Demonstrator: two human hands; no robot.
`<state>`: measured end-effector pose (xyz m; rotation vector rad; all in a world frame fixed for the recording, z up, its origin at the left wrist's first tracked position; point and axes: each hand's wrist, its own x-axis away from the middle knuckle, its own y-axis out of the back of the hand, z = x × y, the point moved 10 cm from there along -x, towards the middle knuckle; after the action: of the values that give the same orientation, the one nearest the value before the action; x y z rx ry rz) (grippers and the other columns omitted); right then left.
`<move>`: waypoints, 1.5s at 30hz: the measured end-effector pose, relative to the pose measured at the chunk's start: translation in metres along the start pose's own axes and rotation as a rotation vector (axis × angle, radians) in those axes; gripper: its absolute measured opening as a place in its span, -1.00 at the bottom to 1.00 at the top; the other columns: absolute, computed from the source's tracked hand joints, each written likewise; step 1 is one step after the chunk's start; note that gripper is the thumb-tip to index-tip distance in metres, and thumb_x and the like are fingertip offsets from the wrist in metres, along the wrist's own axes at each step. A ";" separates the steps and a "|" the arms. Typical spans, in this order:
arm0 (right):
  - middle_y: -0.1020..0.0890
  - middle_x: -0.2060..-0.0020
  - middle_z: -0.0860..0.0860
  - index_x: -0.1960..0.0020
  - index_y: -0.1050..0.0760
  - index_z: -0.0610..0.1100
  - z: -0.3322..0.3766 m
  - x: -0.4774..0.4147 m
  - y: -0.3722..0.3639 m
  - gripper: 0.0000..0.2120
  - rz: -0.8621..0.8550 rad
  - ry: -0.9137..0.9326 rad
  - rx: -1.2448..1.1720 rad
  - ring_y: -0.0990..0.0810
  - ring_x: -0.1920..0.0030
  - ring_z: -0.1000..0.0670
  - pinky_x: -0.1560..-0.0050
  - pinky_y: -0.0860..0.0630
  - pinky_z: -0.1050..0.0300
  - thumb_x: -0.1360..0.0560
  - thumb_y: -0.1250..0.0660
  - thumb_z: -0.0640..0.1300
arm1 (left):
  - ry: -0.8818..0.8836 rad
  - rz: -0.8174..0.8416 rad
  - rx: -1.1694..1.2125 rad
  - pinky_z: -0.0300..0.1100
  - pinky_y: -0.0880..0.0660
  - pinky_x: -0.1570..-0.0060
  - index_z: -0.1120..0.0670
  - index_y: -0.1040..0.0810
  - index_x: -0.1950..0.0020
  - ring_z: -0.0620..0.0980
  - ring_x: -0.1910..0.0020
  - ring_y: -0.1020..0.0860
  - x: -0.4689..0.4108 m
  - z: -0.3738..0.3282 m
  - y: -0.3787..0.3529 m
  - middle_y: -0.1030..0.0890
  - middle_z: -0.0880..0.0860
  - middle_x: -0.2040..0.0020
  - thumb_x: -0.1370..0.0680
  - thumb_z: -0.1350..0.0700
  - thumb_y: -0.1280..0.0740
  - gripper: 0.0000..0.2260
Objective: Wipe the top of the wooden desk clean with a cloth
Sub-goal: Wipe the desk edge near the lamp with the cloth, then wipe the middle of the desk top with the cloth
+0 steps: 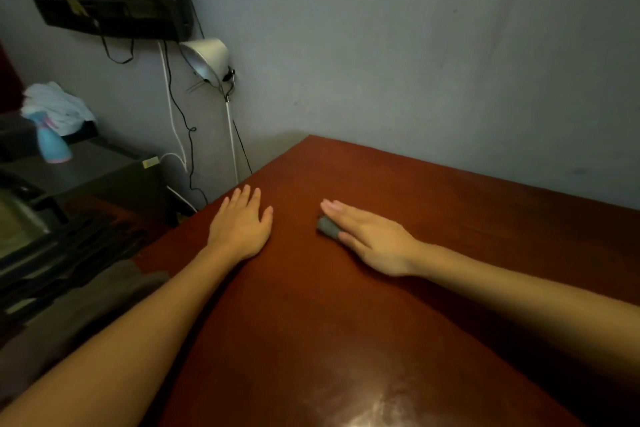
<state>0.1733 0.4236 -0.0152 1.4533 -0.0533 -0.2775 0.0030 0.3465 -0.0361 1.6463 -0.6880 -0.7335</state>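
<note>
My left hand [242,224] lies flat on the brown bench [346,322], with the fingers spread a little. My right hand [375,241] is flat too, its straight fingers pressing a small grey cloth [327,227] onto the bench.

Mostly covered cloth [327,226]
The right hand [374,239] hides most of it on the bench [346,322], whose near end is cut off.

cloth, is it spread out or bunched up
Bunched up: the cloth shows only as a small grey wad under the flat right hand.
</note>
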 end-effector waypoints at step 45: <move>-0.04 -0.55 0.01 -0.56 0.03 -0.08 0.096 0.031 -0.012 -0.49 0.028 -0.299 -0.015 -0.01 -0.54 0.06 -0.48 0.07 0.20 -0.66 0.05 0.03 | -0.388 0.064 0.020 -0.23 0.17 -0.46 0.04 0.06 -0.58 -0.10 -0.55 0.07 0.192 0.015 0.020 0.04 -0.02 -0.58 -0.69 0.01 0.09 -0.54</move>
<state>0.1815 0.3229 -0.0197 1.3853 -0.3129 -0.4696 0.1121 0.1859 -0.0385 1.5053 -1.0196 -1.0154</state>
